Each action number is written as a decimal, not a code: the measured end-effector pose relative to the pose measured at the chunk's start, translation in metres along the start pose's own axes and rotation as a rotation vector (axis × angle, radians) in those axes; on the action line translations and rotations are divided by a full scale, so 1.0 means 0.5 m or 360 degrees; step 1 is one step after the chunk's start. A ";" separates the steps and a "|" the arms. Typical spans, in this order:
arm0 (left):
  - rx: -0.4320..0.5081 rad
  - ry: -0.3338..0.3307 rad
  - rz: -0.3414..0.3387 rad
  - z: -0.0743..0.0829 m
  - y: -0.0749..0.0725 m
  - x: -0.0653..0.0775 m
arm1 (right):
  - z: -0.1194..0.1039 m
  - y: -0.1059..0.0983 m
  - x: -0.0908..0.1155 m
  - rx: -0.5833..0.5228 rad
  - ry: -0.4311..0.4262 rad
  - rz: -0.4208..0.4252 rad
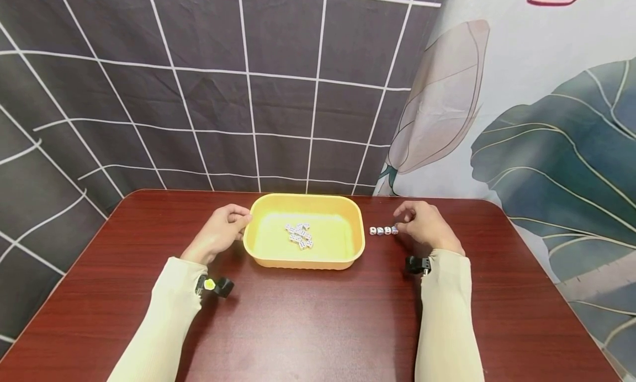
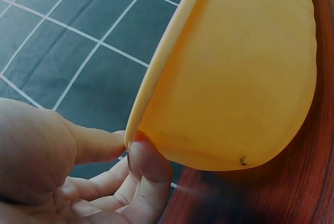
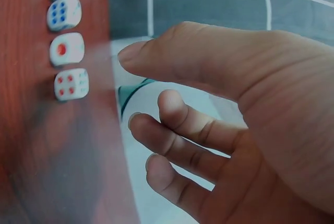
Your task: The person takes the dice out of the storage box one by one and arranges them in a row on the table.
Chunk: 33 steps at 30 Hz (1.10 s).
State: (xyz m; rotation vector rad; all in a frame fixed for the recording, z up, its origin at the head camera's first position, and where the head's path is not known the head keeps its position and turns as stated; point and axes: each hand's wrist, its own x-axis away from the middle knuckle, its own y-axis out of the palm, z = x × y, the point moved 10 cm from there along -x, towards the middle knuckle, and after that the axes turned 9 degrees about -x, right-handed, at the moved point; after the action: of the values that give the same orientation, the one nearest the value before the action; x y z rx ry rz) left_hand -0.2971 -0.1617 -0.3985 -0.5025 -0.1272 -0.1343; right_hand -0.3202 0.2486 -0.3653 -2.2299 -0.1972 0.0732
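Observation:
A yellow plastic basin stands on the table with a heap of white dice inside. My left hand pinches its left rim between thumb and finger; in the left wrist view the thumb and a finger meet on the rim of the basin. Right of the basin, several white dice stand in a row. Beside that row's right end is my right hand, its fingers loosely bent. The right wrist view shows a gap between this hand and the nearest die, which has red and blue-green pips.
The dark red table ends at a back edge just behind the basin. A dark grid-patterned cloth hangs behind it, and a leaf-printed curtain hangs at the right. Each wrist carries a small black camera.

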 end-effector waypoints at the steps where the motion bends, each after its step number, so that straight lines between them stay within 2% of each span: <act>1: -0.0003 -0.0004 0.0004 0.000 0.000 0.000 | -0.006 -0.002 0.000 0.0000 -0.0012 0.0004; 19: -0.0011 -0.0008 -0.0004 0.001 -0.001 0.002 | -0.107 0.013 -0.010 -0.0069 -0.0248 0.0010; 33: -0.0054 -0.0019 0.0015 -0.006 -0.005 -0.002 | -0.164 0.053 -0.022 -0.0106 -0.0294 -0.0020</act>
State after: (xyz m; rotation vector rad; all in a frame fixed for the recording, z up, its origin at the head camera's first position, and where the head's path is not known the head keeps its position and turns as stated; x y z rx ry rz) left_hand -0.2982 -0.1654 -0.4000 -0.5378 -0.1342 -0.1247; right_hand -0.3180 0.1670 -0.3354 -2.2882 -0.3181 0.2700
